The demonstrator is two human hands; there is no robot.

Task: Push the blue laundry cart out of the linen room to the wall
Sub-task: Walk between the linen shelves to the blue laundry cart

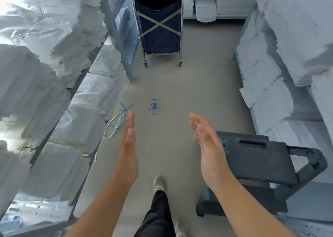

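The blue laundry cart [158,25] stands at the far end of the aisle, well apart from the person, with its cross-braced side turned to the camera and its near wheels on the grey floor [198,92]. It is close beside the left shelf frame [115,29], probably parked there so that the passage is free. Both hands are empty and held out in front of the body: the left hand [128,146] is flat with the fingers straight and together, and the right hand [205,141] is open wide with the fingers a little curled, palms turned toward each other. I judge this is a reaching posture, prepared to take the cart's frame, but no contact is made yet. One foot [159,183] is set forward, so the person seems to walk toward it. Between the person and the cart lie blue ties [153,107] and a loop of white cord [115,125] on the floor, which may catch a wheel. A dark step stool [255,157] stands at the right. Whether the cart has laundry inside, I cannot tell, because its inside is dark.
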